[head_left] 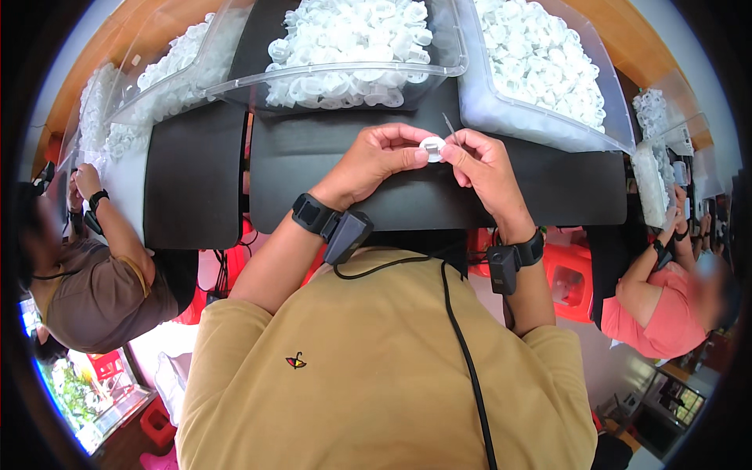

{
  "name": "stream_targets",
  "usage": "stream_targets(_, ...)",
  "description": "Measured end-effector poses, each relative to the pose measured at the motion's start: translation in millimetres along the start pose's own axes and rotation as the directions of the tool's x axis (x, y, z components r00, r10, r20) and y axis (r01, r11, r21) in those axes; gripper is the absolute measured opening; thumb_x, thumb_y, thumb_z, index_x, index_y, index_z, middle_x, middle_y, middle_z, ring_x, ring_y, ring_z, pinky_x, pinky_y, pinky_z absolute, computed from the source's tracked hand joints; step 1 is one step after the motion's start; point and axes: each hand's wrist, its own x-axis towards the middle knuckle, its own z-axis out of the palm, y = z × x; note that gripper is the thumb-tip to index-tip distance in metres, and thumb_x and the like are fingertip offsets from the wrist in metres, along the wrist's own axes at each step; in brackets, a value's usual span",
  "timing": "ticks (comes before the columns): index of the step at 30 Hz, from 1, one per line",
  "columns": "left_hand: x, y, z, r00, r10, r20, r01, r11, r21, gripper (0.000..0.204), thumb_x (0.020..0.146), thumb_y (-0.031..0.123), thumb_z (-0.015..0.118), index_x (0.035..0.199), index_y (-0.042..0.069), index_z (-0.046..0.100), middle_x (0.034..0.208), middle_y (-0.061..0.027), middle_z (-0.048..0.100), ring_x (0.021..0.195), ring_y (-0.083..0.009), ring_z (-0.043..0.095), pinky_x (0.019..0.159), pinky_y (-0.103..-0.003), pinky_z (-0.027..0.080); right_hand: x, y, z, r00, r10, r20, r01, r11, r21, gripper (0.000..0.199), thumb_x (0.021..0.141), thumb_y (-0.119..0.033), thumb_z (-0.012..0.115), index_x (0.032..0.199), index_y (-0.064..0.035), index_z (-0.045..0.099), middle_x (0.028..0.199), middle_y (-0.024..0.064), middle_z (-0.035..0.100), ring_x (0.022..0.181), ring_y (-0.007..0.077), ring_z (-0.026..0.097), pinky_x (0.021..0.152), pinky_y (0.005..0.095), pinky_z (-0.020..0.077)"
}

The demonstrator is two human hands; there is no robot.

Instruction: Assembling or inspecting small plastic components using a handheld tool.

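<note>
Over the dark table, my left hand pinches a small round white plastic part between thumb and fingers. A slot or raised bar shows in the middle of its face. Close against it on the right, my right hand is closed on a thin metal pick-like tool, whose narrow shaft sticks up and away from the fingers. My right thumb and fingertips come up to the edge of the white part. Whether the tool touches the part is hidden by the fingers.
Two clear bins heaped with white plastic parts stand beyond my hands on the black table. More bins of white parts stand at the left. One person works at the left, another at the right. A black cable hangs down my front.
</note>
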Motion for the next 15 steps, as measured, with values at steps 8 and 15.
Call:
stream_targets(8, 2, 2, 1, 0.999, 0.012, -0.04, -0.015, 0.998, -0.062, 0.024, 0.085, 0.005, 0.065, 0.109, 0.003, 0.061, 0.104, -0.0053, 0.063, 0.094, -0.0113, 0.06, 0.084, -0.025, 0.051, 7, 3, 8, 0.999, 0.003, -0.044, 0.001, 0.994, 0.109, 0.019, 0.092, -0.02, 0.059, 0.089, -0.0005, 0.061, 0.071, -0.0013, 0.057, 0.052, 0.0016, 0.042, 0.046, 0.0177, 0.032)
stream_targets(15, 2, 3, 0, 0.999, 0.043, -0.033, -0.043, 0.999, -0.01, 0.029, 0.084, 0.006, 0.067, 0.112, 0.002, 0.059, 0.104, -0.0047, 0.062, 0.095, -0.0109, 0.059, 0.085, -0.025, 0.05, 9, 1, 14, 0.994, -0.049, -0.097, 0.049, 0.999, 0.0, 0.017, 0.088, -0.018, 0.064, 0.088, -0.0011, 0.062, 0.067, -0.003, 0.055, 0.053, 0.0011, 0.042, 0.047, 0.0176, 0.0323)
